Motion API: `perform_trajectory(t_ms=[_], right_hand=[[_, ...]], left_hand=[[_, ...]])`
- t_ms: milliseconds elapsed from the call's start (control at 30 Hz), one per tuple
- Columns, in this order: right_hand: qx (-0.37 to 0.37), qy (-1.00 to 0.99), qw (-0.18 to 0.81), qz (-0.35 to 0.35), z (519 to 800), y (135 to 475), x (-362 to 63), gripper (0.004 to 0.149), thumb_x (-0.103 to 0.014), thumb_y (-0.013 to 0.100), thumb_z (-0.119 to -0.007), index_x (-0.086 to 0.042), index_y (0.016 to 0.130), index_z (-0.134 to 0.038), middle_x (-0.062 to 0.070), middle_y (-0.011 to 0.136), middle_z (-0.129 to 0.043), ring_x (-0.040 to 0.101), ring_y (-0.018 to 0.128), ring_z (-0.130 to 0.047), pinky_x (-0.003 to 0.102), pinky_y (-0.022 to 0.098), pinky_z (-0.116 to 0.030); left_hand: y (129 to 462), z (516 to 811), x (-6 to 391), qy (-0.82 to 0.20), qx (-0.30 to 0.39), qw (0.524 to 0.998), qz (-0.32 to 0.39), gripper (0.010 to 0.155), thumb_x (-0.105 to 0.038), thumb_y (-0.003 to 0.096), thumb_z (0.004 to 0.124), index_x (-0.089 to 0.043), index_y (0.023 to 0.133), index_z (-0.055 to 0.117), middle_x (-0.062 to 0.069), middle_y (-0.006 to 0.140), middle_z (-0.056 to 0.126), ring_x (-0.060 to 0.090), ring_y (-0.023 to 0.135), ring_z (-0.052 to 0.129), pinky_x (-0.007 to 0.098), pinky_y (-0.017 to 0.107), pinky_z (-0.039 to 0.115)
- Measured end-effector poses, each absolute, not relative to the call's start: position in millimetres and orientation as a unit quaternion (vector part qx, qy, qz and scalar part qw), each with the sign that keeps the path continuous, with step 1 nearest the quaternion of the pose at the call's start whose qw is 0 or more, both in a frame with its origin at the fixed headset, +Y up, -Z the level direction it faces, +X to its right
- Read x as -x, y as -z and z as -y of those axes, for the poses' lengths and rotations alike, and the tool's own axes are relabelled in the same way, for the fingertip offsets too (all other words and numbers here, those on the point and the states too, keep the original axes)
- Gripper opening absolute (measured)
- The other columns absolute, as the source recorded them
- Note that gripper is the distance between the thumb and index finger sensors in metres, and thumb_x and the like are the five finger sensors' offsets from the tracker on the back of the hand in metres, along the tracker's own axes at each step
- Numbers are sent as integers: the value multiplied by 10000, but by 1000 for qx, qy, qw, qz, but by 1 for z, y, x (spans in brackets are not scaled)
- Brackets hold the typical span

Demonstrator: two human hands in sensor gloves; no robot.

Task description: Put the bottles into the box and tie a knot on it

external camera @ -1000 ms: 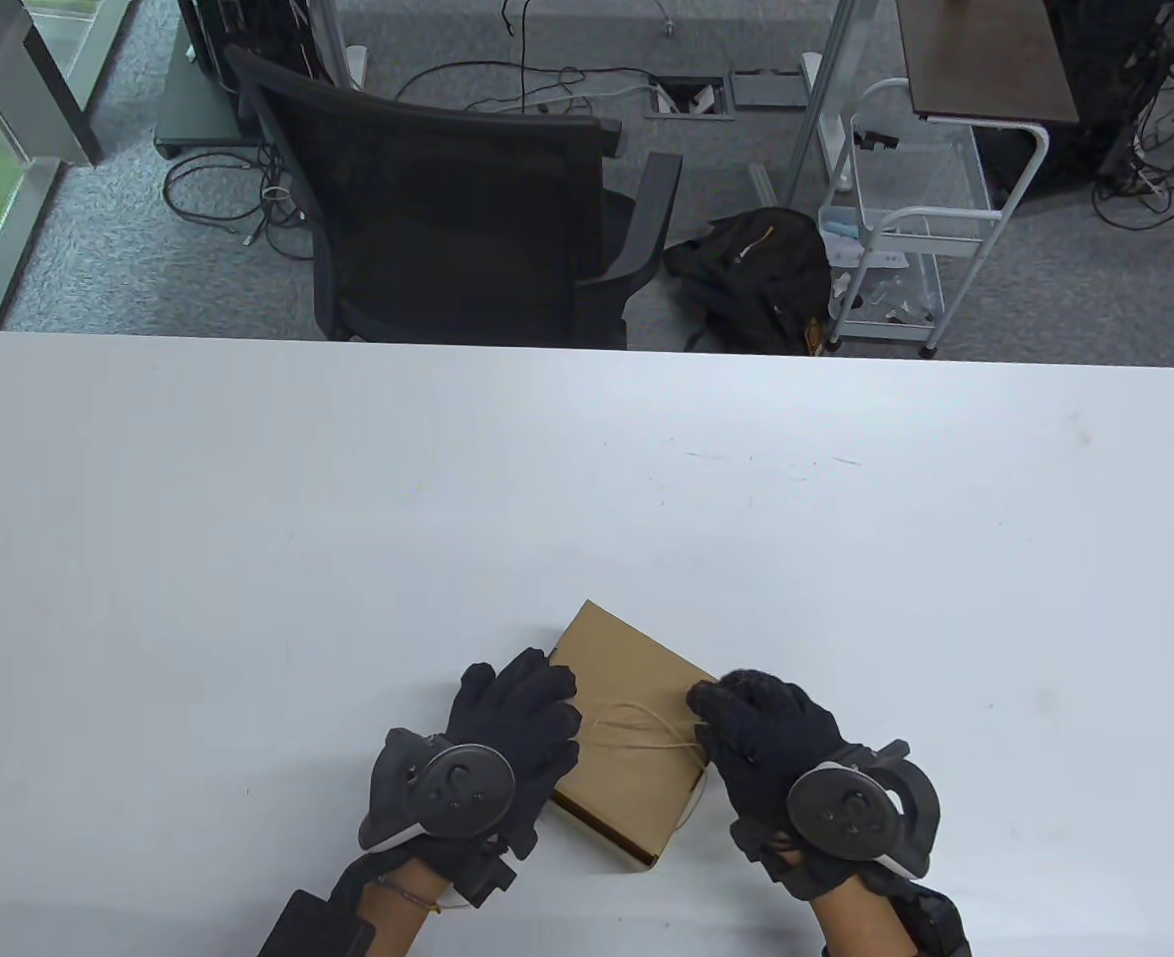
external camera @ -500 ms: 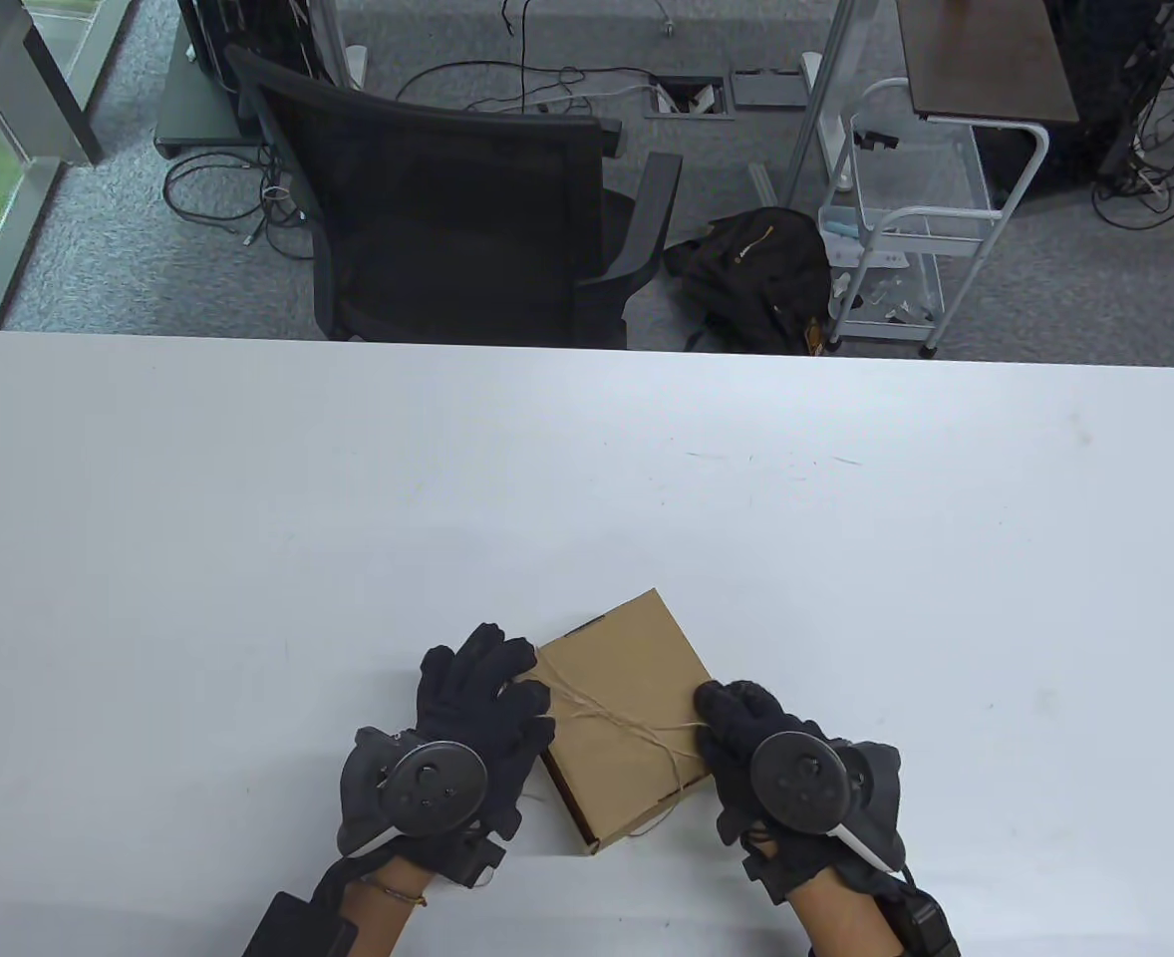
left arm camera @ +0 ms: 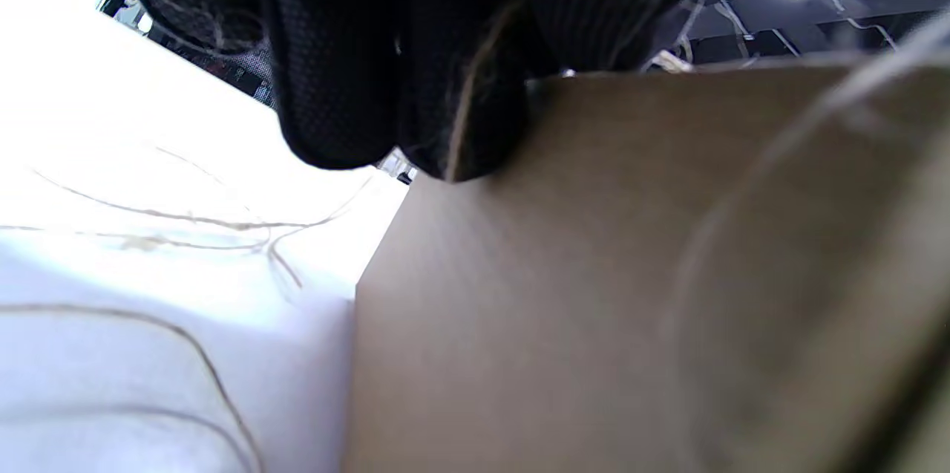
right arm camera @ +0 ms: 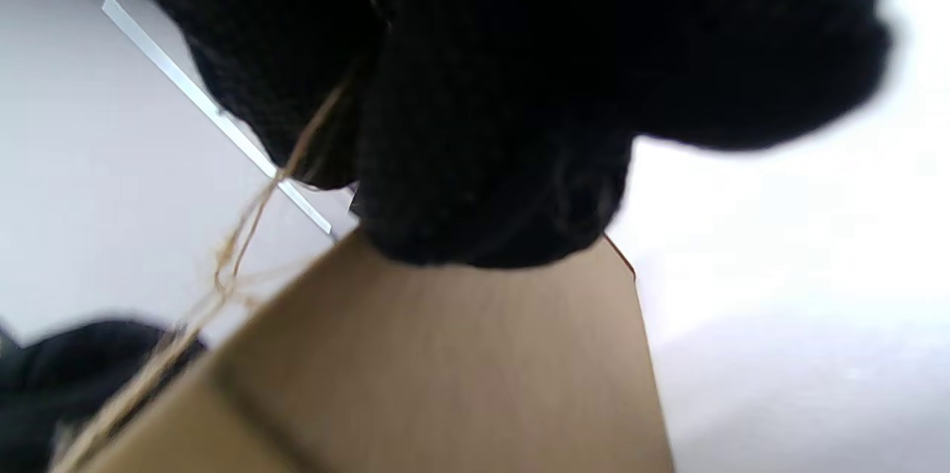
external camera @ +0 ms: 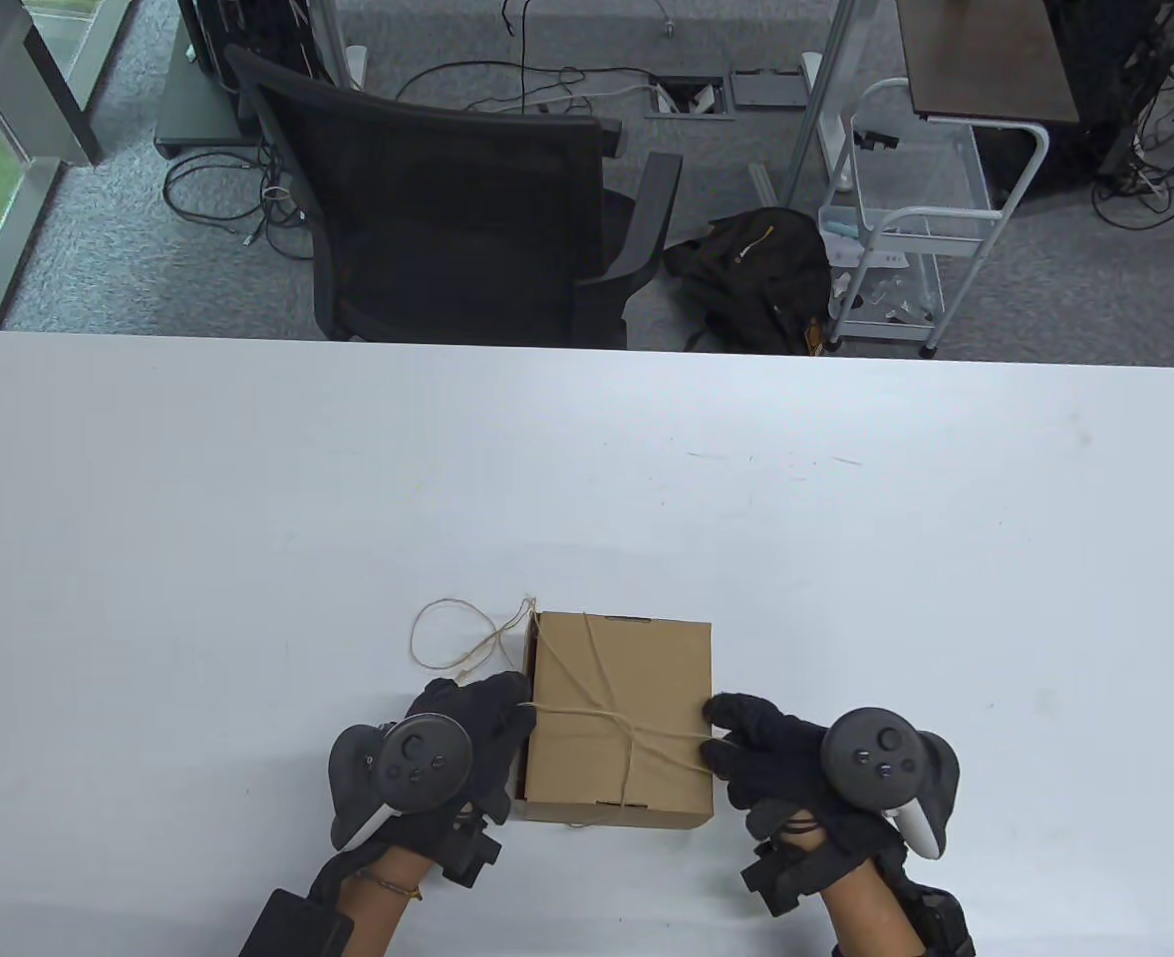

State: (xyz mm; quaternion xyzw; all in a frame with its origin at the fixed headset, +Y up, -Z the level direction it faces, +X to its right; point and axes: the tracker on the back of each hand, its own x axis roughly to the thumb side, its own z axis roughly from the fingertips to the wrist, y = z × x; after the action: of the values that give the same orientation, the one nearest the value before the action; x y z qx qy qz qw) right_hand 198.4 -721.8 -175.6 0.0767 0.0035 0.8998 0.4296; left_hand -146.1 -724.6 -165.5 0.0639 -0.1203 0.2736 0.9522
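Observation:
A closed brown cardboard box [external camera: 637,678] lies near the table's front edge, square to it. Thin twine [external camera: 630,740] crosses over its lid. My left hand [external camera: 507,713] is against the box's left side, and a twine strand [left arm camera: 464,113] runs between its curled fingers [left arm camera: 334,87]. At the box's right edge my right hand [external camera: 722,733] pinches the twine [right arm camera: 256,220], which stretches taut from its fingertips [right arm camera: 475,183] down to the box [right arm camera: 445,376]. No bottles are in view.
A loose loop of twine [external camera: 447,638] lies on the white table [external camera: 248,518] behind my left hand. A black office chair [external camera: 447,199], a backpack and a wire cart stand on the floor beyond the far edge.
The box has turned from lying diagonally to square with the table edge. Both hands have shifted to its left and right sides, and the loose twine loop now lies uncovered on the table.

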Motion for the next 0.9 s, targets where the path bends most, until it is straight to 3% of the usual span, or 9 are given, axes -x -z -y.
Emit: perform_trajectory(t_ms=[100, 200, 267, 333, 433, 500, 600, 700, 900], right_hand=[[-45, -900, 432, 36, 724, 179, -212, 553, -320, 403, -955, -9, 849, -854, 97, 433, -1059, 172, 192, -1056, 326, 116, -932], [-37, -920, 384, 68, 724, 179, -215, 597, -310, 406, -948, -18, 905, -798, 108, 506, -1035, 214, 266, -1049, 362, 178, -923], [-46, -930, 356, 80, 726, 178, -213, 679, -279, 400, -948, -55, 990, -696, 184, 734, -934, 322, 485, -1002, 455, 340, -884], [-90, -918, 376, 87, 726, 178, -208, 650, -199, 402, -924, -184, 1007, -685, 242, 946, -731, 444, 744, -826, 578, 528, -752], [-190, -872, 438, 106, 722, 176, -196, 508, -46, 396, -865, -252, 856, -805, 249, 1069, -506, 550, 910, -521, 682, 618, -586], [-239, -871, 414, 110, 718, 173, -185, 390, -11, 402, -816, -201, 721, -936, 215, 1063, -561, 541, 926, -497, 688, 625, -567], [-268, -907, 302, 118, 717, 168, -172, 384, 4, 400, -771, -175, 652, -999, 184, 1067, -612, 535, 929, -519, 695, 624, -573], [-260, -916, 286, 106, 719, 166, -168, 421, -80, 422, -782, -120, 819, -918, 218, 1084, -580, 536, 920, -554, 683, 618, -597], [-271, -894, 353, 49, 726, 168, -168, 479, -259, 476, -754, -45, 892, -857, 248, 1106, -552, 566, 931, -534, 724, 622, -556]], left_hand=[[167, 724, 149, -277, -74, 950, 122, 467, -382, 491, 862, -152, 896, 848, 43, 664, 1089, 359, 664, 1090, 650, 635, 750], [166, 724, 149, -263, -76, 954, 123, 466, -383, 489, 871, -152, 893, 854, 35, 649, 1093, 352, 650, 1096, 648, 634, 754], [166, 725, 147, -253, -76, 956, 129, 467, -386, 489, 871, -153, 893, 855, 34, 649, 1093, 352, 650, 1095, 647, 635, 753], [164, 724, 147, -252, -78, 956, 130, 469, -386, 487, 873, -150, 892, 856, 36, 647, 1093, 353, 647, 1096, 648, 633, 753], [163, 723, 146, -250, -80, 956, 135, 469, -386, 486, 874, -148, 890, 859, 37, 646, 1094, 355, 648, 1096, 649, 631, 754], [162, 723, 145, -245, -81, 956, 137, 470, -387, 487, 873, -148, 891, 858, 37, 646, 1095, 356, 648, 1097, 649, 631, 754], [161, 723, 145, -243, -80, 957, 138, 469, -387, 486, 873, -149, 891, 859, 38, 650, 1094, 357, 653, 1095, 651, 631, 753], [161, 723, 145, -245, -80, 956, 139, 469, -385, 487, 872, -147, 890, 859, 39, 650, 1094, 358, 652, 1095, 650, 631, 752], [161, 723, 144, -242, -79, 957, 141, 470, -385, 489, 868, -147, 893, 855, 38, 653, 1091, 360, 657, 1092, 652, 632, 751]])
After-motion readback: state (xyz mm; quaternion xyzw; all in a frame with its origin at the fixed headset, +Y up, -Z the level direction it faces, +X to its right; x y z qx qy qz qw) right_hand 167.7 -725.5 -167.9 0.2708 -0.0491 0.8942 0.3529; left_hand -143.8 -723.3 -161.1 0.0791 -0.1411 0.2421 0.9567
